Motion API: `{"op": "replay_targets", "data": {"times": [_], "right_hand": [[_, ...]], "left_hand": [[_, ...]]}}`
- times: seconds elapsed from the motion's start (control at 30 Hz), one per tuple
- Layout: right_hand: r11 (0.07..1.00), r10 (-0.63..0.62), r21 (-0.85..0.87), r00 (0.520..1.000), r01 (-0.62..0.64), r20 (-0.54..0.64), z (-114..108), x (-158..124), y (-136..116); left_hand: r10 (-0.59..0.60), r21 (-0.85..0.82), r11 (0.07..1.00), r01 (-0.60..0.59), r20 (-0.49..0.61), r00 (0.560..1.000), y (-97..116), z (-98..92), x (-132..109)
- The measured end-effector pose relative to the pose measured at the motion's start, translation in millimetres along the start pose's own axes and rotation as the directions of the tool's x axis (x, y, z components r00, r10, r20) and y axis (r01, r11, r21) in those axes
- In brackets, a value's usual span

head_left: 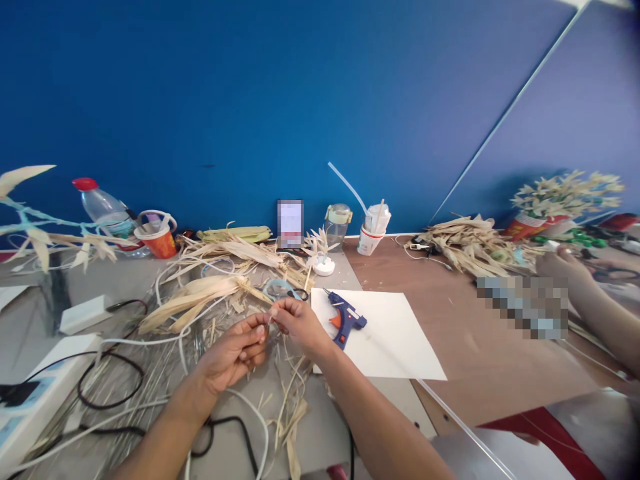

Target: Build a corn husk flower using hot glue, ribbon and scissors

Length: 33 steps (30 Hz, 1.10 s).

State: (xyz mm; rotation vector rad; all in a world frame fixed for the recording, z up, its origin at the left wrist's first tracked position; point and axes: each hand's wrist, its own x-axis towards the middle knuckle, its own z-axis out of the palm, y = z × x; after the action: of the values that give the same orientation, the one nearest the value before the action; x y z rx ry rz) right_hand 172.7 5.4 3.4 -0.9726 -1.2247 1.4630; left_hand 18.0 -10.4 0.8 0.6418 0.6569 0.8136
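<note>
I hold a thin pale husk sliver [269, 321], short and nearly upright, just above the grey table [323, 420]. My left hand [235, 352] pinches its lower end between thumb and forefinger, with the other fingers curled in. My right hand [300, 322] closes on its top from the other side. The two hands meet almost fingertip to fingertip, and little of the sliver shows between them.

No writing can be read. The print on the red paper cup [161, 243] and on the white cup [369, 241] is too small to make out.

The white cup, which has a red band, holds flat sticks and a long clear straw. It stands by the blue wall next to a glass jar [337, 225]. I cannot tell what is in the jar. A plastic bottle [105, 208] with a red cap leans behind the red paper cup.

Loose dried husks [220, 287] lie heaped just beyond my hands. Just right of my right hand, a blue glue gun [345, 320] rests on a white sheet [400, 340]. A white power strip [35, 393] with black cables lies to my far left. At the far right, another person's hand [563, 267] rests near a red pot [523, 227] of husk flowers.
</note>
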Motion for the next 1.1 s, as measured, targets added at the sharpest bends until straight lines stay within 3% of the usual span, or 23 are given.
{"op": "replay_targets", "data": {"times": [0.67, 0.87, 0.93, 1.0, 1.1], "right_hand": [[1.000, 0.014, -0.003, 1.000, -0.014, -0.025, 2, 0, 1], [0.991, 0.017, 0.130, 0.995, -0.005, -0.094, 1, -1, -3], [0.998, 0.008, 0.066, 0.992, 0.001, -0.126, -2, -2, -6], [0.992, -0.044, -0.119, 0.992, 0.029, -0.118, -3, -3, -7], [0.919, -0.142, -0.374, 0.990, 0.125, -0.016, -3, -6, -8]], "left_hand": [[0.009, 0.002, 1.000, -0.009, -0.037, 0.999, 1, 2.7, 1], [0.032, 0.018, 0.999, -0.030, -0.081, 0.996, 10, 0.5, -2], [0.101, 0.012, 0.995, -0.100, -0.104, 0.990, 19, -4.5, -5], [0.172, 0.005, 0.985, -0.172, -0.125, 0.977, 29, -10.0, -8], [0.238, 0.017, 0.971, -0.238, -0.165, 0.957, 39, -15.1, -12]]}}
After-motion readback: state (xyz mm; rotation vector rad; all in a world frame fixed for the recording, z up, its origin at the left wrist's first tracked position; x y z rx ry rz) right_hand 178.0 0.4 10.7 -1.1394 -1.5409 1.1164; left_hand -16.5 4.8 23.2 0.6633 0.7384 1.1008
